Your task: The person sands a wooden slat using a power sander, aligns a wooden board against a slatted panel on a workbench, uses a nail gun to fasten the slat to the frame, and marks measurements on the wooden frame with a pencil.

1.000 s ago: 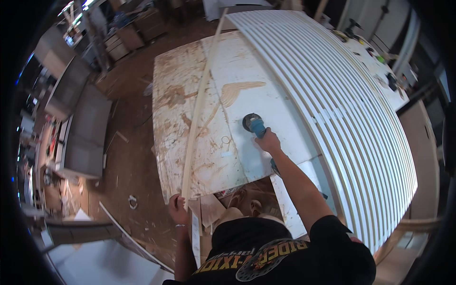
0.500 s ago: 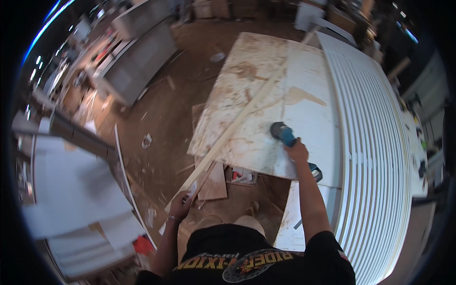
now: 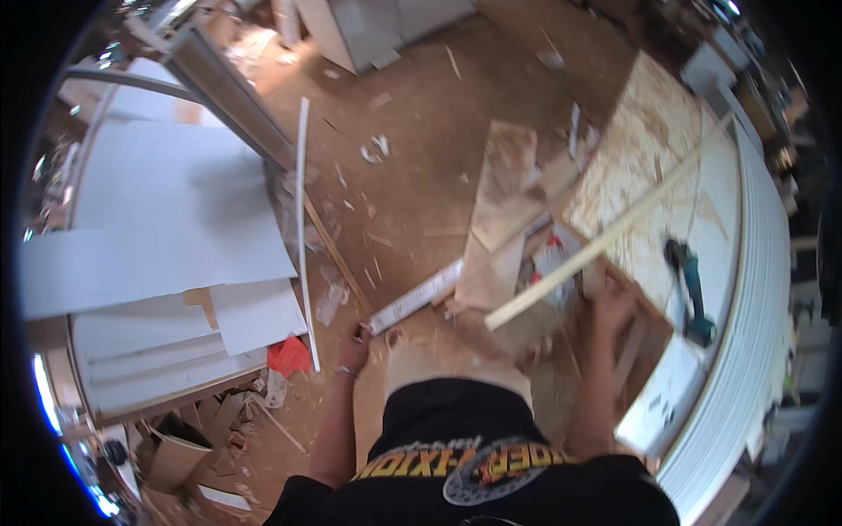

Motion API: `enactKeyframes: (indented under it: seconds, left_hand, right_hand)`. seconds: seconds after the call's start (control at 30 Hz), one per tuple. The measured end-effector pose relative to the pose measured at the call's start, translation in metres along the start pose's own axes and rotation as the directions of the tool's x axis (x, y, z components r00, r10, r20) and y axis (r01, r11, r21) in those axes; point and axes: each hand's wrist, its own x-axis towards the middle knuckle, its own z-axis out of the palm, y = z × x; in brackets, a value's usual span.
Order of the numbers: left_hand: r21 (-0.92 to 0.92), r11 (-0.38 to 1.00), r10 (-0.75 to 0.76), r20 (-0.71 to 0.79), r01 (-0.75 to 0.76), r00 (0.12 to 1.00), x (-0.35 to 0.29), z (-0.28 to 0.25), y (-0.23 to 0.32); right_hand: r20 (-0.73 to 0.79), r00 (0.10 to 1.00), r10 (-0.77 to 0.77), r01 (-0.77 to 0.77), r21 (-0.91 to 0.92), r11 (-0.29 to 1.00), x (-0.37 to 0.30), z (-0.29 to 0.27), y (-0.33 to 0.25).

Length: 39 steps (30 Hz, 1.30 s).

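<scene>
My left hand (image 3: 353, 347) is low over the floor, its fingers closed on the near end of a flat white strip (image 3: 417, 304). The strip slants away to the right, and its far part passes by a brown board. My right hand (image 3: 613, 303) is blurred beside the worktable's near edge, close to a long pale wooden batten (image 3: 605, 238); whether it touches anything is unclear. That batten lies slantwise across the stained white panel (image 3: 633, 127), its near end jutting past the edge. A teal and black cordless angle grinder (image 3: 692, 289) rests on the panel, with no hand on it.
Ribbed white panels (image 3: 761, 237) line the right side. White boards (image 3: 175, 210) are stacked at left, with a thin white strip (image 3: 304, 228) beside them. Brown board offcuts (image 3: 497, 206) and scraps litter the floor. A red piece (image 3: 289, 357) lies near the stack.
My right hand has let go of the grinder and moved to the table's near edge. My left hand has left the batten and now holds the white strip. The view has swung left.
</scene>
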Motion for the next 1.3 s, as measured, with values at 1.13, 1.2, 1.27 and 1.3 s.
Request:
enactKeyframes:
  seconds: [1.13,1.2,1.27,1.3]
  left_hand:
    - [0.128,0.978,-0.205,0.504,0.161,0.839,0.8,0.051,0.348]
    - [0.023,0.971,-0.223,0.431,0.236,0.874,0.822,0.034,0.36]
    - [0.24,0.971,-0.143,0.496,0.023,0.856,0.841,0.029,0.327]
    - [0.44,0.855,-0.044,0.591,-0.276,0.806,0.854,0.026,0.305]
  right_hand:
    - [0.91,0.245,-0.335,-0.265,0.395,0.879,0.312,0.295,-0.447]
    - [0.946,0.209,-0.248,-0.349,0.309,0.885,0.348,0.321,-0.461]
    - [0.92,0.354,-0.169,-0.322,0.289,0.902,0.382,0.348,-0.451]
    - [0.837,0.531,-0.13,-0.271,0.314,0.91,0.396,0.369,-0.436]
